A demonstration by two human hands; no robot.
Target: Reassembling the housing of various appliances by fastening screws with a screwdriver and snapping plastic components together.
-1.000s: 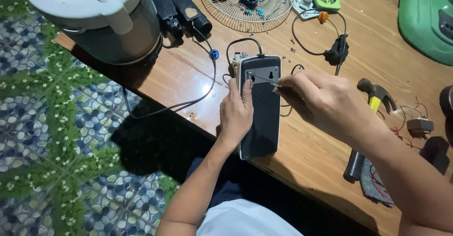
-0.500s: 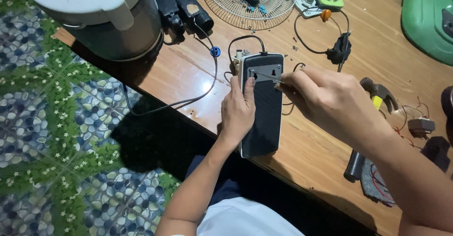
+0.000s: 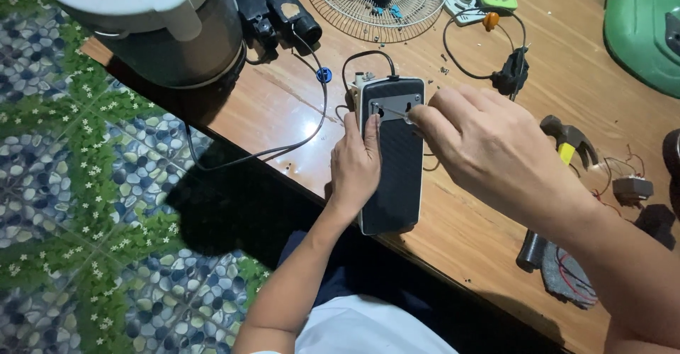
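A long black device (image 3: pixel 395 177) with a pale casing and a grey metal plate at its far end lies on the wooden table (image 3: pixel 283 120). My left hand (image 3: pixel 356 164) presses flat on its left side, index finger stretched toward the plate. My right hand (image 3: pixel 489 149) is closed on a thin metal tool (image 3: pixel 392 112) whose tip touches the grey plate. A black cable (image 3: pixel 365 60) loops out from the device's far end.
A white and grey kettle-like appliance (image 3: pixel 152 21) stands at the table's far left, black parts (image 3: pixel 276 7) beside it. A wire fan guard (image 3: pixel 375 3) holds small parts. A hammer (image 3: pixel 559 141), a black plug (image 3: pixel 511 74), a green housing (image 3: pixel 641 28) lie right.
My right hand has shifted slightly left over the grey plate with the tool. The left hand stays pressed on the device.
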